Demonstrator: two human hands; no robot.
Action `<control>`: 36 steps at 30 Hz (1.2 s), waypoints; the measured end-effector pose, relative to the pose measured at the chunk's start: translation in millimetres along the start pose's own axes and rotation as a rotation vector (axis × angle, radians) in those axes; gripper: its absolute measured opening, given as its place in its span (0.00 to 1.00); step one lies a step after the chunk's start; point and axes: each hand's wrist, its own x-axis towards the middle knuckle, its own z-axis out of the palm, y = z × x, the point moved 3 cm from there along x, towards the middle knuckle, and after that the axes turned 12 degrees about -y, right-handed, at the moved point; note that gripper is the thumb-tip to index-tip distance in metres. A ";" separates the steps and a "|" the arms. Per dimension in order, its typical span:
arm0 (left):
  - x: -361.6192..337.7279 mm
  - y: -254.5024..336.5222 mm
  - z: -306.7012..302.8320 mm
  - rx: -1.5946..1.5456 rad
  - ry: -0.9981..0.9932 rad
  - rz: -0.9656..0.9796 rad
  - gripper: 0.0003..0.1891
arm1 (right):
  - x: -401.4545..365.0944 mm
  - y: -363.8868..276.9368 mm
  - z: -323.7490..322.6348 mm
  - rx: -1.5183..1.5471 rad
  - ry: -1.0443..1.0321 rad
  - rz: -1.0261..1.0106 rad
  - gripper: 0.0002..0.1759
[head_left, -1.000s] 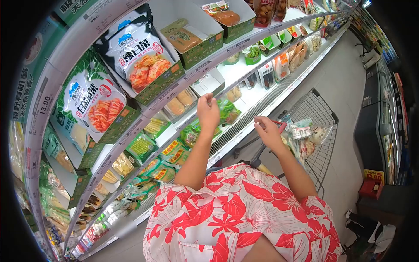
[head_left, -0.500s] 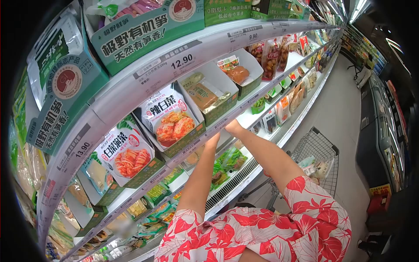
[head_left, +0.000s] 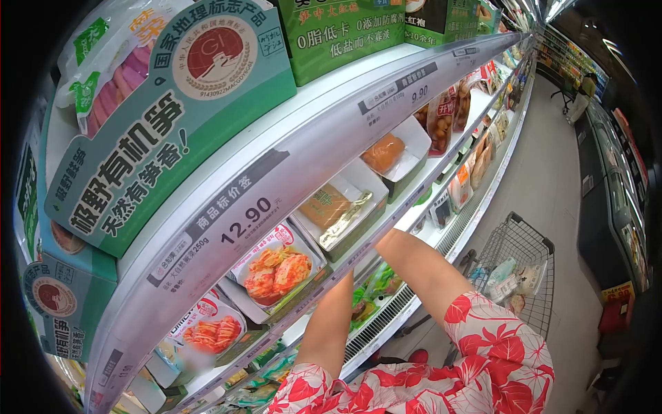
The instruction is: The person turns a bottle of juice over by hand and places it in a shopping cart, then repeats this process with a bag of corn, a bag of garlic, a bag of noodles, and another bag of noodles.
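Note:
Both my forearms reach in under the edge of the middle shelf (head_left: 345, 269), and the shelf hides my hands. My left forearm (head_left: 329, 328) rises to the shelf edge below the kimchi packs. To its right, my right forearm (head_left: 422, 265) goes in below the box of brown flat packs. What either hand touches or holds cannot be seen. Nearest above are a kimchi pack (head_left: 276, 270) in a carton, a brown flat pack (head_left: 329, 208) and an orange-brown pack (head_left: 383, 153). Green bagged vegetables (head_left: 381, 281) show between my forearms on the lower level.
A shelf rail (head_left: 227, 207) with price labels crosses close in front, under a teal display box (head_left: 131, 152) and a green box (head_left: 345, 34). A wire shopping cart (head_left: 527, 269) holding bagged goods stands in the aisle at right. Farther off, a person (head_left: 583, 96) stands near another cart.
My view has moved closer to the upper shelf, so the rail and teal box look larger. My right hand, partly visible before at the shelf edge, is now hidden behind it.

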 end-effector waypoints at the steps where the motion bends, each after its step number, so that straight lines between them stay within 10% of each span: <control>1: -4.1 -3.3 -2.0 0.002 0.009 -0.014 0.20 | -1.8 -1.4 -3.5 0.017 -0.006 0.004 0.36; 14: -4.1 39.2 7.1 -0.114 0.097 0.016 0.20 | 14.8 -27.3 18.2 0.066 0.028 -0.133 0.38; 16: -5.9 59.6 34.7 -0.166 0.054 0.039 0.20 | -8.2 0.0 122.7 0.044 0.094 -0.156 0.38; 18: -21.5 68.7 57.4 -0.203 0.006 0.034 0.20 | -27.1 -6.9 13.7 0.038 0.153 -0.156 0.38; 28: -102.1 58.3 53.7 -0.208 -0.031 -0.042 0.20 | -70.8 -5.6 -2.0 0.150 0.206 -0.187 0.39; 30: -131.0 44.1 63.4 -0.020 0.187 0.071 0.29 | -84.8 -3.6 -7.5 0.178 0.214 -0.198 0.40; 36: -171.8 33.3 70.3 0.176 0.031 0.520 0.32 | -129.0 -3.9 -28.7 0.408 0.135 -0.104 0.42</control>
